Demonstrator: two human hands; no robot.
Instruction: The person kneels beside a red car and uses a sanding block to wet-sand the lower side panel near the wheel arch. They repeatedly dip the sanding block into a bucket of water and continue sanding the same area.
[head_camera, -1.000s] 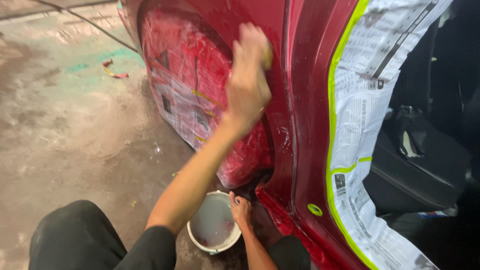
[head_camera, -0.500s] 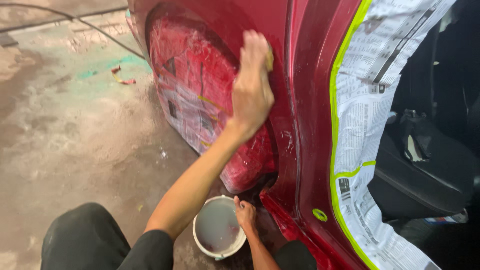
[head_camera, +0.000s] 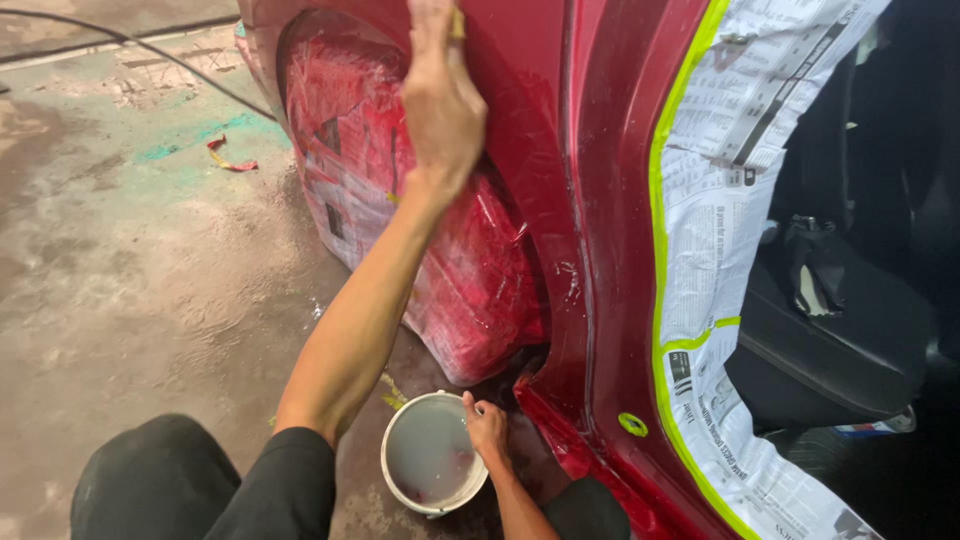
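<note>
Knees in dark trousers (head_camera: 150, 480) fill the bottom edge closest to me, and just beyond them sits the small white bucket (head_camera: 432, 455) of cloudy water on the wet concrete floor (head_camera: 130, 300), which I use as my landmark. My right hand (head_camera: 487, 428) rests on the bucket's right rim, fingers curled over the edge and touching it; I cannot tell how firmly they close on it. Right of the bucket, the red car body (head_camera: 560, 200) rises from its lower sill, with a small round yellow-green tape patch (head_camera: 632, 424) on the sill. Directly behind the bucket is the wheel (head_camera: 420, 220), wrapped in plastic sheet and paper that carry red overspray. My left arm stretches up and away from the bucket, and my left hand (head_camera: 440, 100) lies flat against the red panel at the wheel arch, well above the bucket, fingers together and pressing a yellowish sanding pad (head_camera: 457, 22) against the paint; only an edge of the pad shows past the fingers. Farther right of the bucket, newspaper masking (head_camera: 720, 200) edged with yellow-green tape (head_camera: 665, 200) covers the door opening, and a dark seat (head_camera: 850, 330) shows inside. Far left of the bucket, a black hose (head_camera: 130, 60) crosses the floor near some scraps of red tape (head_camera: 228, 160).
</note>
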